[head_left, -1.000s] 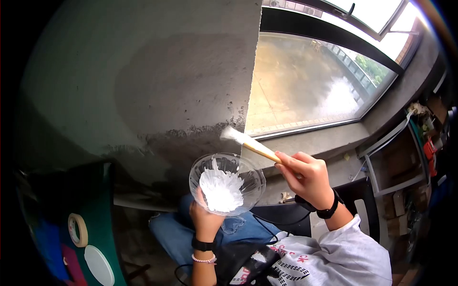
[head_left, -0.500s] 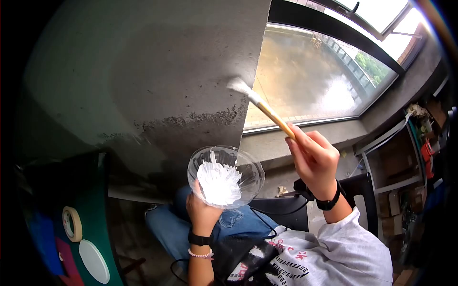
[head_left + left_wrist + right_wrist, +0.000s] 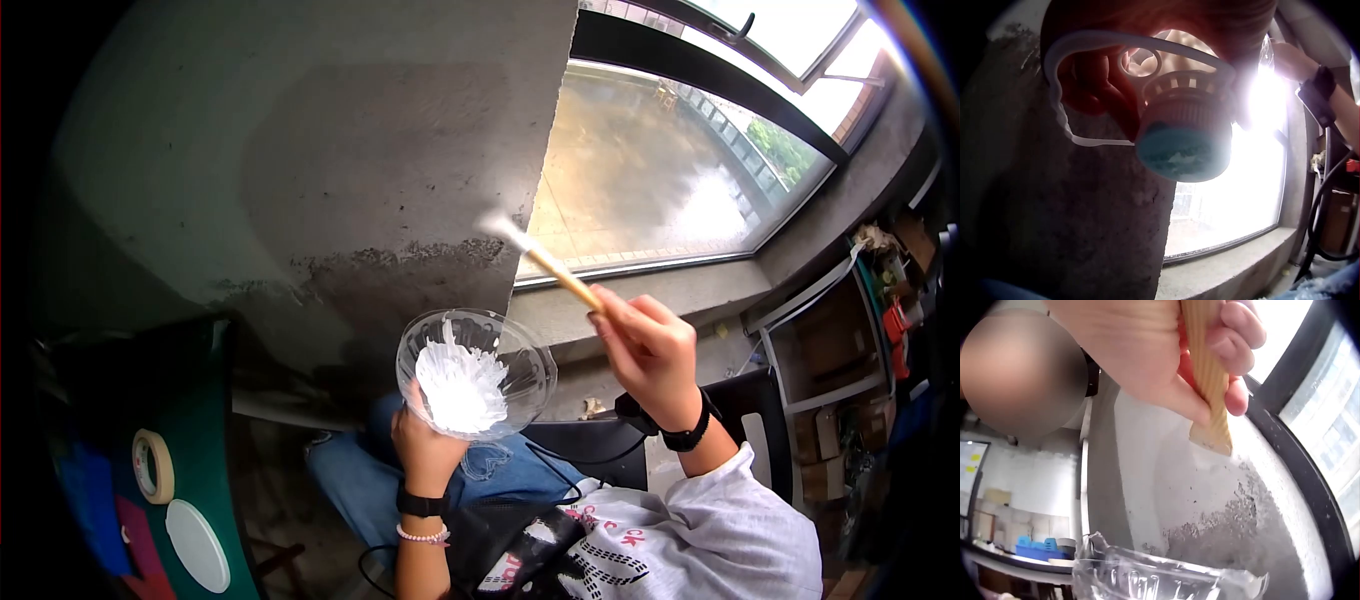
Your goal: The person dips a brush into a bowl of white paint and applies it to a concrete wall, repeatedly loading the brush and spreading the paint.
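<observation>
My right hand (image 3: 655, 350) pinches the wooden handle of a paintbrush (image 3: 565, 275). The white bristles overlap the grey wall (image 3: 340, 150) near its edge by the window, and they look blurred. In the right wrist view, fingers and thumb wrap the flat wooden handle (image 3: 1210, 394). Lower down, my left hand (image 3: 428, 440) grips from beneath a clear plastic container (image 3: 525, 375) with thick white paint (image 3: 460, 390) inside. The left wrist view shows its underside: a bottle-like neck with a teal-ended cap (image 3: 1182, 153) and a white loop handle (image 3: 1060, 115) around the hand.
A window (image 3: 660, 170) adjoins the wall on the right, above a concrete sill (image 3: 650, 295). At the left, a green table (image 3: 200, 420) bears a tape roll (image 3: 153, 467) and a white round lid (image 3: 197, 545). Shelving (image 3: 830, 350) stands far right; a black cable (image 3: 600, 460) crosses near my lap.
The brush has risen from just above the container to the wall beside the window, then dropped slightly. The left hand and container have stayed nearly in place.
</observation>
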`<action>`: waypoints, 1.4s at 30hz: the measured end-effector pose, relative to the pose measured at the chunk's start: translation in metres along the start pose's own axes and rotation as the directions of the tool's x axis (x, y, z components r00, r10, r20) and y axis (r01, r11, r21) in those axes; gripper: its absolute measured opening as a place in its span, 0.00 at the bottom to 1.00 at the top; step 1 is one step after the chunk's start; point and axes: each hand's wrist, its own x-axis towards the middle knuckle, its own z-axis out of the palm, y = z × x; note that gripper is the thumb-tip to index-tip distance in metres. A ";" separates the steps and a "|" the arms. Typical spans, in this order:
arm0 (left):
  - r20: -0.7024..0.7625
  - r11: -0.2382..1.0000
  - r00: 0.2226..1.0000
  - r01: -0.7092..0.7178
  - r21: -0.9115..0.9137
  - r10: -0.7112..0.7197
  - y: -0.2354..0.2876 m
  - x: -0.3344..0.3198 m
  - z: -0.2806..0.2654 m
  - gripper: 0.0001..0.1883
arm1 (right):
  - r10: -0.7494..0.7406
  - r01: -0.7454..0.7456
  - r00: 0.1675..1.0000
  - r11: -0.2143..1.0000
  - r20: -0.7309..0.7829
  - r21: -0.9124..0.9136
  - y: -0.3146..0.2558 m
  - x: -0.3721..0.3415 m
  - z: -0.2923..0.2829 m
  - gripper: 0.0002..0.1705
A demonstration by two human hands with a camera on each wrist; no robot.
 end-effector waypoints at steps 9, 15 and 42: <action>0.006 1.000 1.000 0.021 -0.022 -0.021 -0.001 -0.001 -0.001 0.42 | -0.052 0.051 0.999 0.997 -0.016 -0.059 0.000 0.008 0.001 0.19; 0.017 0.999 1.000 0.007 -0.045 -0.006 -0.002 0.001 -0.002 0.42 | -0.012 0.011 1.000 0.990 -0.003 -0.139 0.005 0.000 0.009 0.19; 0.001 0.998 1.000 -0.016 -0.066 0.016 0.003 0.006 -0.002 0.35 | 0.050 -0.059 0.991 0.996 0.125 0.066 0.000 0.010 -0.004 0.17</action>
